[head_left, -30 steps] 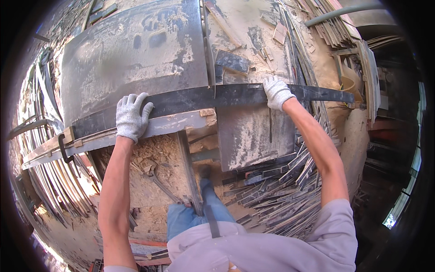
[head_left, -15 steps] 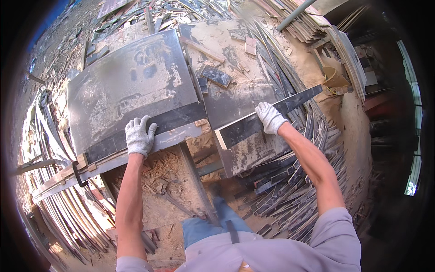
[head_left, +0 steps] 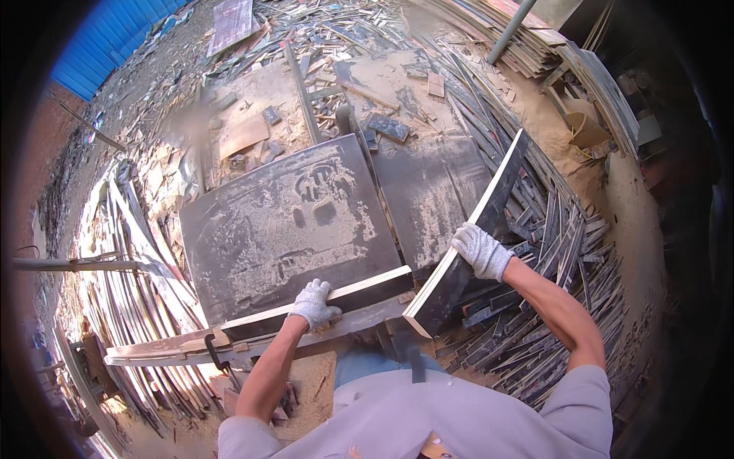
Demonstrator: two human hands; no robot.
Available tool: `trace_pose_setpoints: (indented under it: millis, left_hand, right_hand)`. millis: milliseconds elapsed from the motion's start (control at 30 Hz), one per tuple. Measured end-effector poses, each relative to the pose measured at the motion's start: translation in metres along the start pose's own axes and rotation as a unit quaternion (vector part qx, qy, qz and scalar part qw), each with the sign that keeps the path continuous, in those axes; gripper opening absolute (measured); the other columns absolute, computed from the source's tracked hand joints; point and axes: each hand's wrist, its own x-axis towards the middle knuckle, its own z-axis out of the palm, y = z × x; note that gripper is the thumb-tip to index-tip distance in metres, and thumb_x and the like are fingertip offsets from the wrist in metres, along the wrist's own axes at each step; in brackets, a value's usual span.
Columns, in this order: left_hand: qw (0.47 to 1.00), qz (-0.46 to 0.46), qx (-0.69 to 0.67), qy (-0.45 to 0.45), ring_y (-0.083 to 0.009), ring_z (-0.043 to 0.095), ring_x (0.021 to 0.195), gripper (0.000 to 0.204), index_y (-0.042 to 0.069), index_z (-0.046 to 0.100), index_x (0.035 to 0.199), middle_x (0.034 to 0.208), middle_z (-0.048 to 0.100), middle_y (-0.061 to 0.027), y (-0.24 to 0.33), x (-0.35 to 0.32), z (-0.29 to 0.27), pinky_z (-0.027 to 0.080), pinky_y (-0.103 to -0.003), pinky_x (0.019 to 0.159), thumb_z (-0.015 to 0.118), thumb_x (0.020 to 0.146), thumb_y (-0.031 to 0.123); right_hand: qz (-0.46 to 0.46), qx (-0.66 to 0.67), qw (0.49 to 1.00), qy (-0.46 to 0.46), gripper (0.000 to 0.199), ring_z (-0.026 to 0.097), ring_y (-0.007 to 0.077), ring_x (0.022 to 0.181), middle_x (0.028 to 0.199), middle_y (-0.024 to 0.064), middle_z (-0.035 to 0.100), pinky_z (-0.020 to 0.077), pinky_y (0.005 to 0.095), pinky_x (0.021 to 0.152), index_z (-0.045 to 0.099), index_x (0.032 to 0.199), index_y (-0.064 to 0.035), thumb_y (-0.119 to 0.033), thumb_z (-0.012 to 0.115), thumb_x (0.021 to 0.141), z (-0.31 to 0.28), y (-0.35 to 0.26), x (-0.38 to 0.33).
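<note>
My left hand [head_left: 315, 304], in a pale knitted glove, is closed over a long black-faced plywood strip [head_left: 367, 292]. That strip stands on edge along the near side of a dark, sawdust-smeared work table [head_left: 267, 222], its pale layered edge upward. My gloved right hand [head_left: 482, 251] grips a second black-faced plywood strip [head_left: 445, 298] across its upper edge. This one slants from near my waist toward the far right, also pale edge up, past the table's right side. My fingertips on its far face are partly hidden.
A black clamp [head_left: 216, 352] sits at the table's near left. Heaps of narrow offcuts [head_left: 547, 283] lie on the right, and long pale strips [head_left: 145, 268] on the left. Small black blocks [head_left: 388, 127] rest on the far right panel. A post [head_left: 511, 30] stands beyond.
Both strips have turned from lying flat to standing on edge. My right hand has swung its strip to a steeper slant, closer to me. The view has shifted, showing more beyond the table.
</note>
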Motion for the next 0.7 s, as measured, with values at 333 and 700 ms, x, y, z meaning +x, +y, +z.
trace_pose_setpoints:
  millis: [333, 700]
  left_hand:
    - [0.997, -0.033, -0.028, 0.061, -0.0389, 0.067, 0.108, 0.055, 0.002, 0.069, 0.11, 0.111, 0.069, -0.0235, -0.084, 0.097, -0.166, 0.054, -0.046, 0.092, 0.088, 0.068, 0.031]
    - [0.947, 0.071, 0.094, 0.298, -0.0389, 0.064, 0.112, 0.087, 0.009, 0.064, 0.137, 0.122, 0.069, -0.0208, -0.191, 0.15, -0.125, 0.053, -0.048, 0.099, 0.083, 0.067, 0.057]
  right_hand:
    - [-0.043, -0.026, 0.998, 0.05, 0.055, 0.058, 0.0369, 0.104, 0.106, 0.0174, 0.057, 0.0453, 0.0468, 0.097, 0.056, 0.107, -0.0012, -0.011, 0.074, 0.055, -0.003, 0.054, 0.092]
    - [0.001, -0.178, 0.982, -0.067, 0.045, 0.065, 0.0346, 0.115, 0.121, 0.0146, 0.066, 0.0537, 0.0496, 0.091, 0.065, 0.117, -0.0093, -0.026, 0.076, 0.077, 0.089, 0.056, 0.166]
